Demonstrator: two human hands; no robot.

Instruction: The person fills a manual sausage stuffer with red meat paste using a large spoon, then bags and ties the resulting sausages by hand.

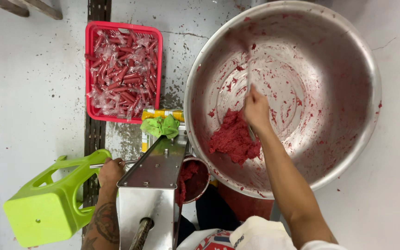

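Note:
My right hand [256, 110] is inside a large steel basin [348, 153], gripping a thin metal utensil [248, 76] whose lower end touches a mound of red minced meat [234, 137]. My left hand [111, 171] is closed on the metal crank handle [128, 162] of a steel sausage stuffer [151, 185]. The stuffer's round opening [193, 178], beside the basin, holds more red meat. Red smears cover the basin's inner wall.
A red plastic basket [90, 69] with several wrapped red sausages sits at the upper left. A green cloth [161, 126] lies on a yellow box [160, 112] behind the stuffer. A lime green plastic stool [47, 203] lies tipped at the lower left on the grey floor.

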